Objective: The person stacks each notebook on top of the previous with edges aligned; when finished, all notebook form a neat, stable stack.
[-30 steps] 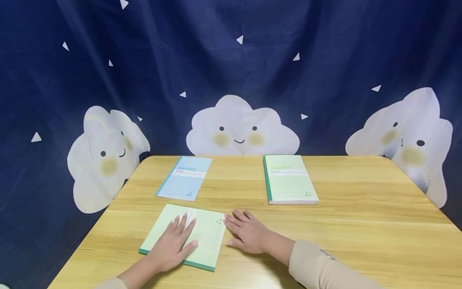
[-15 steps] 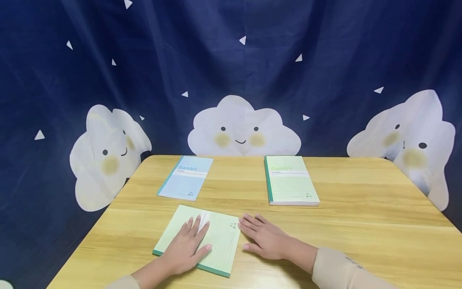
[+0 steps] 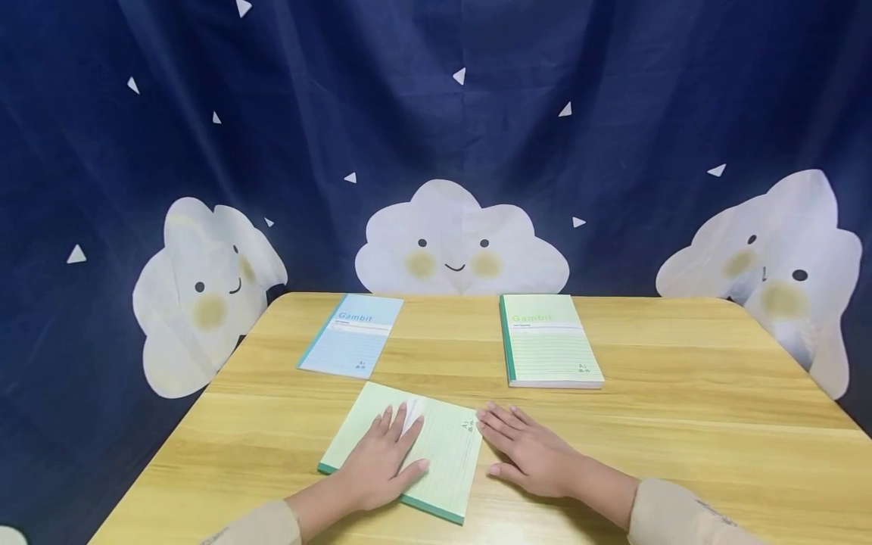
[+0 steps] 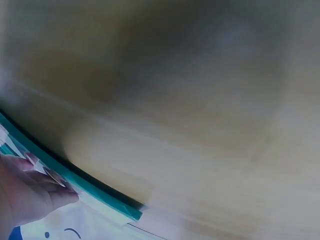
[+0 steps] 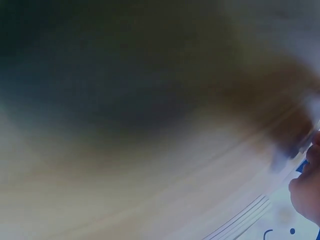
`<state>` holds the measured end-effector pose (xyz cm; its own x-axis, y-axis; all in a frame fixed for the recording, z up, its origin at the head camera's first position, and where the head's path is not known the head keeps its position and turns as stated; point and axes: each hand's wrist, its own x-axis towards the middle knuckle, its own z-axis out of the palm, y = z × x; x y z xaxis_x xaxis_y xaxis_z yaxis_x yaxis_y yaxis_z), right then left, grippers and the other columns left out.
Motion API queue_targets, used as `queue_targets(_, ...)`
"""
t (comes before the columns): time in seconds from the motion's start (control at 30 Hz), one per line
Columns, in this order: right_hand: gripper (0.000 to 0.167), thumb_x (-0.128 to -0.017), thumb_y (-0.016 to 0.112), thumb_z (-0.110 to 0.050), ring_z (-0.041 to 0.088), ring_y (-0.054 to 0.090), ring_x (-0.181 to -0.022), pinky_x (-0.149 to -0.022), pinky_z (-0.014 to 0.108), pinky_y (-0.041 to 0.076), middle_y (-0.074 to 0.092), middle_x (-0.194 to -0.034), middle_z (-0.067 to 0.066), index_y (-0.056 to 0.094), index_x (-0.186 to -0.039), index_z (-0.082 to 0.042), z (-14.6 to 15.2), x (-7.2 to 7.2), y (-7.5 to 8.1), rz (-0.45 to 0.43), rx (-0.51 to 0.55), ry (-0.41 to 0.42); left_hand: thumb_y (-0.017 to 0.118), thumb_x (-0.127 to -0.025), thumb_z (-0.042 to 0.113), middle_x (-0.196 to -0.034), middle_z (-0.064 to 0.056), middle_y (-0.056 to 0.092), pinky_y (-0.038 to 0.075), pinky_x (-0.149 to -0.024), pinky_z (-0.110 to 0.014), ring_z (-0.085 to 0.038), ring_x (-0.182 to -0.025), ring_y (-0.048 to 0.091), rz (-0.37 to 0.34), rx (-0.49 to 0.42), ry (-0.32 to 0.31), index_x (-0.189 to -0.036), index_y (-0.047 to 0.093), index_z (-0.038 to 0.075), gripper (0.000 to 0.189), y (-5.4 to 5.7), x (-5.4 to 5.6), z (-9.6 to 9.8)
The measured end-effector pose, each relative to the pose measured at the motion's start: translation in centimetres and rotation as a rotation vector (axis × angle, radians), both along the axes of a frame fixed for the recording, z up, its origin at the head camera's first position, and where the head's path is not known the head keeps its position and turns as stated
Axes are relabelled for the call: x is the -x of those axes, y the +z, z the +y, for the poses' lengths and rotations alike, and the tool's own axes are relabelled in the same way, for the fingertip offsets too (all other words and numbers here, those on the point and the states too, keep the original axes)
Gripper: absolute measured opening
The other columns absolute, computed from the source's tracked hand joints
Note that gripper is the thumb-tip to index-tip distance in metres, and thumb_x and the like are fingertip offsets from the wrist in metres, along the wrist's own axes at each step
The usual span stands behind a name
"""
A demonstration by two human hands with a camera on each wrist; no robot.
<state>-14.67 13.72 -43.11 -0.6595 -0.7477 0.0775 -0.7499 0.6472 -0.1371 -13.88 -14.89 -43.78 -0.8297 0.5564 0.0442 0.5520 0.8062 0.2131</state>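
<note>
A green notebook (image 3: 446,446) lies turned sideways near the front of the table, its dark green spine (image 4: 95,190) facing the person. My left hand (image 3: 381,462) rests flat on its cover with the fingers spread, hiding part of it. My right hand (image 3: 534,454) lies palm down at the notebook's right edge, fingers straight, fingertips right at the corner with the small green print. In the left wrist view the left hand (image 4: 35,192) shows above the green spine. Only a small part of the right hand (image 5: 307,190) appears at the edge of the right wrist view.
A blue notebook (image 3: 350,344) lies at the back left of the wooden table (image 3: 681,393). At the back right is a thick stack of green notebooks (image 3: 550,352). Behind the table hangs a dark blue curtain (image 3: 477,136) with white clouds.
The green notebook has slid to the right under my left hand. My right hand has moved right along with it, staying at its edge. The notebooks at the back have stayed put.
</note>
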Motion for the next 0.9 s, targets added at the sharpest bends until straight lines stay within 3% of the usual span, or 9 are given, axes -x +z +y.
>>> queue_targets(0.1, 0.06, -0.098, 0.034, -0.045, 0.03, 0.028, -0.139, -0.113, 0.046, 0.022, 0.033, -0.149, 0.012, 0.038, -0.141, -0.003, 0.8, -0.2, -0.2, 0.049, 0.016, 0.002, 0.032, -0.096, 0.05, -0.145, -0.028, 0.031, 0.027, -0.109, -0.056, -0.048, -0.134, 0.027, 0.001, 0.024, -0.019, -0.142, 0.037, 0.007, 0.063, 0.3, 0.5, 0.7)
queue_targets(0.2, 0.059, -0.098, 0.036, -0.044, 0.03, 0.031, -0.138, -0.118, 0.03, 0.003, 0.035, -0.148, 0.013, 0.039, -0.14, -0.002, 1.4, -0.3, -0.5, 0.082, 0.031, 0.004, 0.032, -0.096, 0.05, -0.144, -0.029, 0.033, 0.028, -0.108, -0.056, -0.048, -0.133, 0.029, 0.008, 0.038, -0.033, -0.142, 0.038, 0.007, 0.063, 0.4, 1.1, 1.4)
queue_targets(0.3, 0.059, -0.098, 0.037, -0.043, 0.031, 0.031, -0.137, -0.11, 0.014, -0.017, 0.036, -0.148, 0.014, 0.039, -0.14, -0.001, 1.7, -0.4, -0.7, 0.091, 0.042, 0.009, 0.033, -0.097, 0.049, -0.142, -0.03, 0.035, 0.029, -0.107, -0.056, -0.048, -0.132, 0.03, 0.007, 0.031, -0.037, -0.141, 0.039, 0.007, 0.061, 0.6, 1.7, 2.0)
queue_targets(0.67, 0.059, -0.096, 0.042, -0.042, 0.031, 0.035, -0.135, -0.11, 0.013, -0.016, 0.039, -0.145, 0.015, 0.042, -0.138, -0.001, 2.6, -1.0, -1.1, 0.132, 0.077, -0.042, 0.032, -0.097, 0.046, -0.142, -0.029, 0.036, 0.029, -0.108, -0.056, -0.048, -0.132, 0.031, -0.009, 0.052, -0.048, -0.14, 0.039, 0.004, 0.061, 1.1, 4.5, 4.2)
queue_targets(0.9, 0.059, -0.096, 0.043, -0.043, 0.031, 0.036, -0.135, -0.111, 0.013, -0.015, 0.04, -0.145, 0.014, 0.043, -0.137, 0.0, 2.5, -1.3, -1.3, 0.151, 0.085, -0.055, 0.032, -0.097, 0.044, -0.144, -0.023, 0.037, 0.027, -0.108, -0.057, -0.045, -0.134, 0.031, -0.064, 0.027, -0.022, -0.141, 0.037, 0.002, 0.06, 1.3, 6.3, 5.3)
